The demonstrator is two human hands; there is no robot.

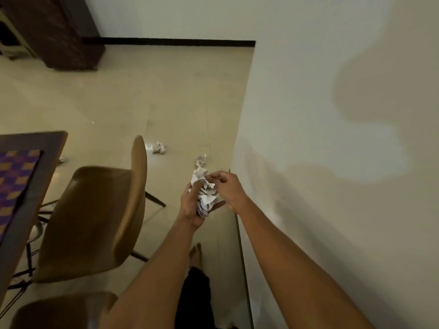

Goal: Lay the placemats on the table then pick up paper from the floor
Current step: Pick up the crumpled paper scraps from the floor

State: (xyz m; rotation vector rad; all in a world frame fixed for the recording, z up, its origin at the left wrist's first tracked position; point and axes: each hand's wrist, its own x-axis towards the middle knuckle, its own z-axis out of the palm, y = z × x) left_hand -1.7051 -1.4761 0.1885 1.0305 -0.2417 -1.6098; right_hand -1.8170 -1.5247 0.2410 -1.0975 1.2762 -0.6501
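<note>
A bundle of crumpled white paper sits in my left hand, which grips it from below. My right hand pinches the top of the same bundle with its fingertips. Both hands are held in front of me above the floor, close to the wall. Two more crumpled paper balls lie on the tiled floor ahead: one behind the chair's backrest, another just beyond my hands. A purple and tan checkered placemat lies on the dark wooden table at the left edge.
A tan chair stands at the table, its back toward me; a second tan seat shows at the bottom left. A white wall runs along my right. A dark cabinet stands far left. My bare foot is below.
</note>
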